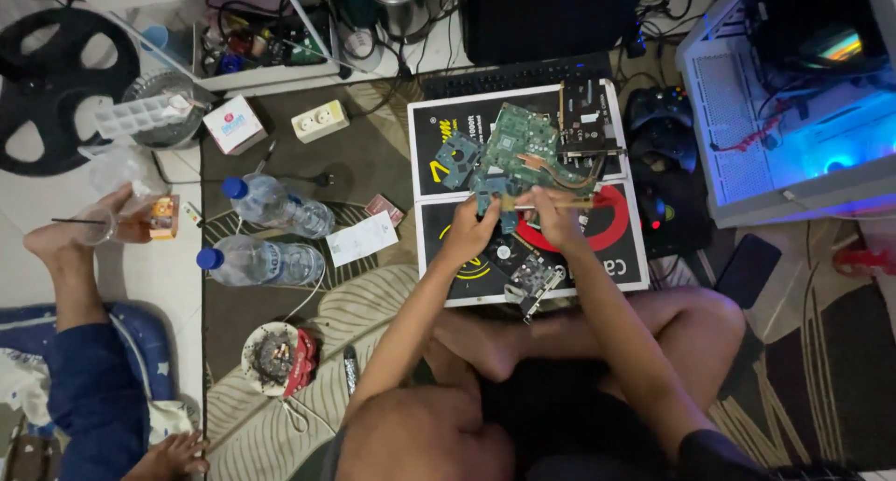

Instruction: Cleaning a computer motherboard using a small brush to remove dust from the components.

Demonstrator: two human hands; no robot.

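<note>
I sit cross-legged on the floor over a black-and-white printed board [439,136]. A green circuit board [518,150] with copper heat pipes lies tilted on it. My left hand [471,227] grips the circuit board's near edge. My right hand [555,215] holds a thin tool, likely a screwdriver [560,195], against the same edge. A smaller blue-green board piece [459,156] lies to the left. A dark card [588,117] sits behind the circuit board. Small metal parts [532,280] lie below my hands.
Two plastic water bottles [280,206] [257,262], an ashtray [273,355], a power strip [320,120] and a paper slip [362,237] lie left on the rug. A lit computer case [793,98] stands right, a game controller [658,103] beside it. Another person's legs [79,350] are far left.
</note>
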